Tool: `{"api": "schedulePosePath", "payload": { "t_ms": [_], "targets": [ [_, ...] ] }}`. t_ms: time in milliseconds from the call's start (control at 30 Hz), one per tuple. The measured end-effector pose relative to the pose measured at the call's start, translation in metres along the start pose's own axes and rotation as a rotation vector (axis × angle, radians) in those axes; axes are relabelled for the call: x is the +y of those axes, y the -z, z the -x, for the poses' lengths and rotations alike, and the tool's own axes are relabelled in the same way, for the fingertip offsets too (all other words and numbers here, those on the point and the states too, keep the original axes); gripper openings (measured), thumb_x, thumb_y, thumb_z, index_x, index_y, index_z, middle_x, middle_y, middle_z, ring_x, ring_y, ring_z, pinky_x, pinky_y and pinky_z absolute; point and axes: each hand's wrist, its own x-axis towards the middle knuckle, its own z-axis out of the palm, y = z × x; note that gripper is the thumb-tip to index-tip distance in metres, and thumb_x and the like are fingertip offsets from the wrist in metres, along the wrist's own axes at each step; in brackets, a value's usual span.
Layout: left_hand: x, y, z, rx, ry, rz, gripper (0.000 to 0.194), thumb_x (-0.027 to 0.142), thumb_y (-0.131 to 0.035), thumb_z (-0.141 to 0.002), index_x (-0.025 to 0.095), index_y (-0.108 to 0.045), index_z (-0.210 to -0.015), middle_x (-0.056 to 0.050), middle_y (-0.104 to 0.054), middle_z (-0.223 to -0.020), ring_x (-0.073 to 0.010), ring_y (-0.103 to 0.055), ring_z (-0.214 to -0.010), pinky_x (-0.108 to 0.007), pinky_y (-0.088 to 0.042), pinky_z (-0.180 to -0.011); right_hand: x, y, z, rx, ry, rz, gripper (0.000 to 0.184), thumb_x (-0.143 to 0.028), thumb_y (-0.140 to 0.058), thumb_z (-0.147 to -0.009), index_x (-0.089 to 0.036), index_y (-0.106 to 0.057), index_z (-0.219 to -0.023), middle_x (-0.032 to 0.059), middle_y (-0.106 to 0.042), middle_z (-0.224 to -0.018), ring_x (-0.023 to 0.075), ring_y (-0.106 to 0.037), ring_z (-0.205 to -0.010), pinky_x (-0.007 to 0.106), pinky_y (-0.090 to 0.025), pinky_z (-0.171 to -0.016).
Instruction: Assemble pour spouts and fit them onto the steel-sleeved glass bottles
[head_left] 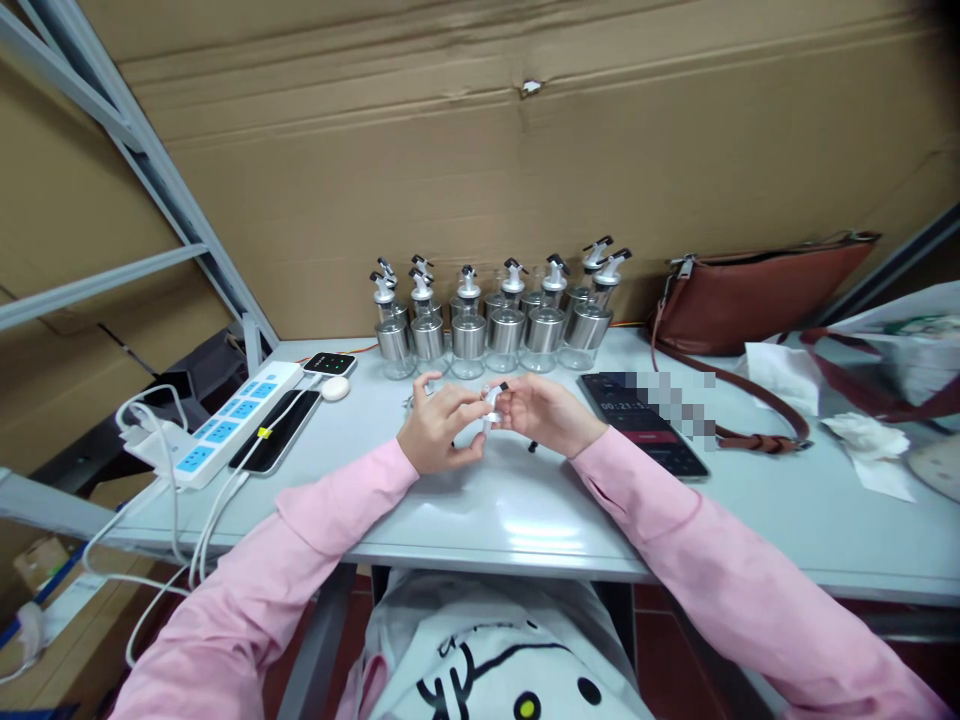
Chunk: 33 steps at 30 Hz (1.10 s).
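Observation:
A small silver pourer spout (pixel 494 396) with a black cap is held up between my hands, above the table. My right hand (pixel 553 414) pinches it from the right side. From the left, my left hand (pixel 444 424) has its index finger and thumb on the spout's near side, the other fingers loosely bent. The fingers partly hide the piece. Below my right hand lies a small black part (pixel 533 447). Just beyond my hands stand several glass bottles (pixel 468 335) with steel bands, in two rows, topped by similar pourers.
On the left lie a white power strip (pixel 238 420) with cables, a phone (pixel 277 430) and a small device (pixel 331 364). To the right are another phone (pixel 652 430), a brown bag (pixel 757 295) with its strap, and crumpled tissues (pixel 870 445). Cardboard (pixel 450 170) walls the back.

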Motion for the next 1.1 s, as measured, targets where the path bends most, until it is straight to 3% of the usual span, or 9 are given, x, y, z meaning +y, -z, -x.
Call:
{"api": "schedulePosePath", "payload": {
  "t_ms": [367,700,967,1100],
  "targets": [
    [0.0001,-0.0006,0.0019,-0.084,0.020,-0.007,0.026,0.025,-0.048,-0.073,0.023,-0.048,-0.099,-0.001,-0.067,-0.088,-0.0163,-0.063,-0.077,-0.043,-0.025,-0.092,0.0026,0.0022,0.0012,0.014,0.003,0.027,0.015,-0.024,-0.062,-0.065,-0.017,-0.064,-0.078,-0.0030,-0.055,-0.058,0.0110,-0.052,-0.058,0.029,-0.044,-0.069],
    [-0.0018,-0.0018,0.0023,0.016,-0.034,0.006,0.030,0.020,-0.048,-0.072,0.022,-0.043,-0.101,-0.002,-0.066,-0.087,-0.0148,-0.062,-0.073,-0.042,-0.032,-0.089,0.0062,-0.0014,0.0003,0.016,0.097,0.100,0.020,-0.025,-0.069,-0.061,-0.017,-0.065,-0.078,-0.0027,-0.058,-0.057,0.0114,-0.056,-0.060,0.028,-0.044,-0.068],
    [-0.0038,-0.0024,0.0029,-0.009,-0.024,0.022,0.032,0.020,-0.048,-0.072,0.022,-0.041,-0.103,-0.002,-0.065,-0.088,-0.0152,-0.062,-0.075,-0.040,-0.035,-0.088,0.0072,-0.0008,0.0000,0.004,0.131,0.109,0.021,-0.028,-0.071,-0.061,-0.016,-0.067,-0.077,-0.0042,-0.054,-0.056,0.0105,-0.054,-0.058,0.028,-0.045,-0.067],
    [-0.0025,-0.0017,0.0020,-0.029,0.006,0.034,0.038,0.018,-0.048,-0.071,0.024,-0.038,-0.107,-0.002,-0.065,-0.093,-0.0165,-0.062,-0.078,-0.042,-0.032,-0.090,0.0091,-0.0032,-0.0008,0.028,0.180,0.187,0.023,-0.027,-0.076,-0.059,-0.018,-0.068,-0.078,-0.0018,-0.061,-0.067,0.0107,-0.055,-0.063,0.028,-0.044,-0.069]
  ]
}}
